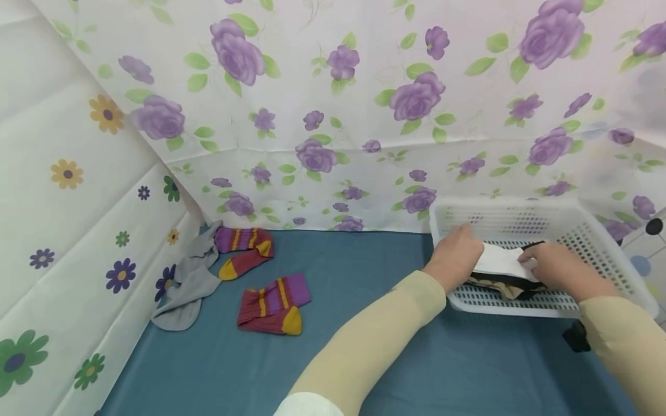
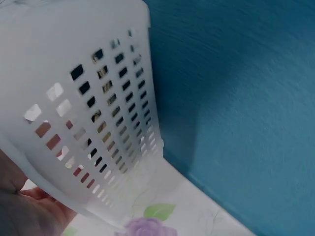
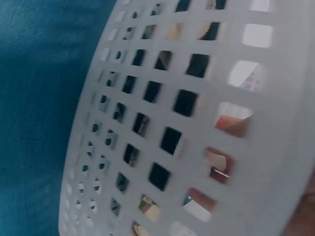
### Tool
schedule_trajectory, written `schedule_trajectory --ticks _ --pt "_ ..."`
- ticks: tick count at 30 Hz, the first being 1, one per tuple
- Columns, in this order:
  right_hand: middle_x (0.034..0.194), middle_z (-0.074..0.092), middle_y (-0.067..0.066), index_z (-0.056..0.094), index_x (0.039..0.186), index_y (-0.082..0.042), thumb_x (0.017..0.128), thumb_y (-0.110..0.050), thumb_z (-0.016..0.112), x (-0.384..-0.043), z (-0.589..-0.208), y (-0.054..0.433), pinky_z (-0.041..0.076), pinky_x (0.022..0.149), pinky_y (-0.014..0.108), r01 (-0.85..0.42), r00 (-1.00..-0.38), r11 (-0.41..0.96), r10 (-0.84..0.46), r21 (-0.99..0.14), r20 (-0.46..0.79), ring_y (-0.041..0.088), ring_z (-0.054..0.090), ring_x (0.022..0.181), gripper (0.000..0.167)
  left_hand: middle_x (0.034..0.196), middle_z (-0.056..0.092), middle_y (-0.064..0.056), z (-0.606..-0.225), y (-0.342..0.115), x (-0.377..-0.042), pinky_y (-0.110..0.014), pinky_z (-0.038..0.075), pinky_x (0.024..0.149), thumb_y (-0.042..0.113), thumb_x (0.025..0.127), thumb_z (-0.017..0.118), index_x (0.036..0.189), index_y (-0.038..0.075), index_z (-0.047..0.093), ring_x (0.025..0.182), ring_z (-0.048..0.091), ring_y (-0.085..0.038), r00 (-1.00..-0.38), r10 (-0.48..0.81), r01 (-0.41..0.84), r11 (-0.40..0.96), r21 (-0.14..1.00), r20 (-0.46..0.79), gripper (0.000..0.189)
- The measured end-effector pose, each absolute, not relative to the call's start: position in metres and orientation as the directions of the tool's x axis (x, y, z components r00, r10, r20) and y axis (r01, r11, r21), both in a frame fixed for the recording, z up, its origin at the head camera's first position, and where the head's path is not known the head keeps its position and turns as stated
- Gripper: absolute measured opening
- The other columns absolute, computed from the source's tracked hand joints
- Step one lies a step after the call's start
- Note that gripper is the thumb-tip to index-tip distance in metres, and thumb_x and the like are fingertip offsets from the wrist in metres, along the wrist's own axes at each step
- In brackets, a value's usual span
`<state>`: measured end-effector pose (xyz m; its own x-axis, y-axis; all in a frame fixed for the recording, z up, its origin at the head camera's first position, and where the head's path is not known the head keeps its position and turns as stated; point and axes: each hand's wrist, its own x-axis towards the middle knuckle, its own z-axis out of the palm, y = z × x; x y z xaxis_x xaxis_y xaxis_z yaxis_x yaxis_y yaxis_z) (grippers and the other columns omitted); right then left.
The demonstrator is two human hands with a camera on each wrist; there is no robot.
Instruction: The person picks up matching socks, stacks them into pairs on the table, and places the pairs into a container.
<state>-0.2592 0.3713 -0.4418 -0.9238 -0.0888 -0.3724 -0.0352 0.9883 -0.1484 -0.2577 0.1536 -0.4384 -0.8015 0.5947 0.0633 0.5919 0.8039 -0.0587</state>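
Observation:
Inside a white perforated plastic basket, a white folded cloth lies on top of a small pile. Black fabric and a beige patterned cloth show beneath it. My left hand reaches over the basket's left side and holds the white cloth's left edge, its fingertips mostly hidden. At the opposite edge, my right hand pinches the white cloth between thumb and fingers. Both wrist views mostly show the basket's outer walls, with bits of fingers and fabric through the holes; the left hand appears at lower left.
On the blue tabletop, a folded purple, red and yellow striped sock lies left of my left arm. Behind it are another striped sock and grey socks by the left wall. Flowered sheeting rises behind the basket.

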Motion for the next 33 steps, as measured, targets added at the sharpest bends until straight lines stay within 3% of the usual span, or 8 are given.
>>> schedule_trajectory --ticks 8,14,18,23,27,33 --pt "0.122 0.051 0.036 0.063 0.113 0.003 0.082 0.003 0.060 -0.260 -0.446 0.372 0.042 0.062 0.039 -0.059 -0.922 0.989 -0.107 -0.138 -0.373 0.027 0.053 0.077 0.032 0.098 0.065 0.007 -0.436 0.156 -0.254 -0.029 0.053 0.073 0.023 0.096 0.053 0.103 0.034 0.069 0.086 0.060 -0.011 -0.805 0.593 0.591 0.797 -0.122 -0.024 0.021" --pt "0.110 0.057 0.034 0.061 0.114 0.004 0.078 0.006 0.057 -0.258 -0.449 0.370 0.040 0.056 0.034 -0.063 -0.932 0.987 -0.112 -0.151 -0.345 0.023 0.049 0.065 0.036 0.101 0.064 0.006 -0.436 0.156 -0.253 -0.030 0.052 0.078 0.024 0.096 0.052 0.106 0.035 0.067 0.088 0.058 -0.012 -0.820 0.570 0.571 0.813 -0.114 -0.050 0.021" --pt "0.109 0.058 0.034 0.059 0.116 0.005 0.079 0.005 0.056 -0.254 -0.450 0.373 0.040 0.055 0.032 -0.068 -0.936 0.987 -0.114 -0.147 -0.332 0.022 0.050 0.065 0.037 0.099 0.063 0.004 -0.435 0.151 -0.253 -0.028 0.052 0.077 0.022 0.096 0.053 0.106 0.031 0.068 0.089 0.058 -0.012 -0.788 0.615 0.616 0.784 -0.082 -0.036 0.020" --pt "0.125 0.043 0.040 0.051 0.123 0.011 0.082 -0.001 0.056 -0.247 -0.437 0.370 0.044 0.067 0.047 -0.115 -0.956 0.977 -0.157 -0.178 -0.247 0.041 0.053 0.091 0.043 0.095 0.061 0.006 -0.421 0.134 -0.250 -0.021 0.050 0.077 0.021 0.095 0.053 0.104 0.026 0.067 0.087 0.057 -0.009 -0.737 0.676 0.675 0.737 -0.043 0.028 0.017" --pt "0.133 0.030 0.041 0.046 0.129 0.009 0.088 -0.010 0.057 -0.237 -0.412 0.350 0.035 0.088 0.066 -0.159 -0.974 0.967 -0.186 -0.197 -0.126 0.056 0.036 0.116 0.047 0.103 0.060 0.005 -0.400 0.106 -0.245 -0.019 0.048 0.079 0.024 0.095 0.052 0.112 0.022 0.064 0.091 0.056 -0.007 -0.726 0.679 0.685 0.727 0.035 0.110 0.021" --pt "0.143 0.030 0.032 0.048 0.131 -0.003 0.090 -0.018 0.058 -0.208 -0.371 0.296 0.043 0.078 0.060 -0.252 -0.966 0.954 -0.240 -0.164 0.094 0.052 0.046 0.112 0.045 0.116 0.060 0.002 -0.381 0.039 -0.228 -0.019 0.049 0.083 0.028 0.095 0.053 0.121 0.018 0.060 0.099 0.058 -0.007 -0.741 0.618 0.663 0.737 0.136 0.262 0.029"
